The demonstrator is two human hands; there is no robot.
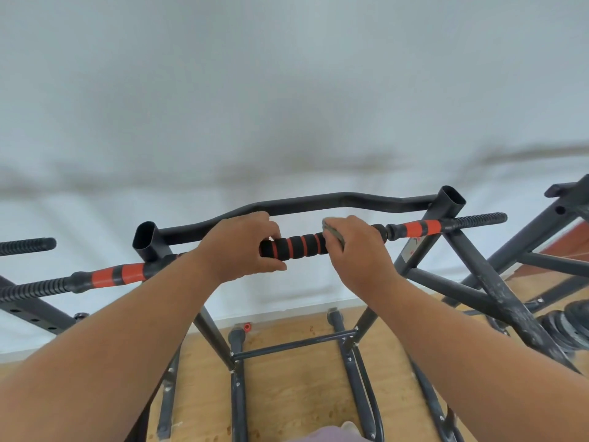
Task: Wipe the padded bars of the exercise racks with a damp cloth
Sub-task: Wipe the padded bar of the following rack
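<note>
Item, wiping step: I am gripping the foam bar (294,248) at centre frame, left hand (242,247) clasping it at nine o'clock, right hand (357,247) pressing the cloth (333,232) around it at three o'clock; next, I judge, sliding leftward.

Matt foam padded bar (294,247), scuffed painted metal rack (497,288), wood floor (296,393)

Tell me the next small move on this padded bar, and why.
Probably slide the right hand with the cloth leftward along the foam grip. The cloth sits at the grip's right end, while the striped stretch between the hands is uncovered. The left hand grips the left end, which seems to steady the bar for the stroke.
</note>
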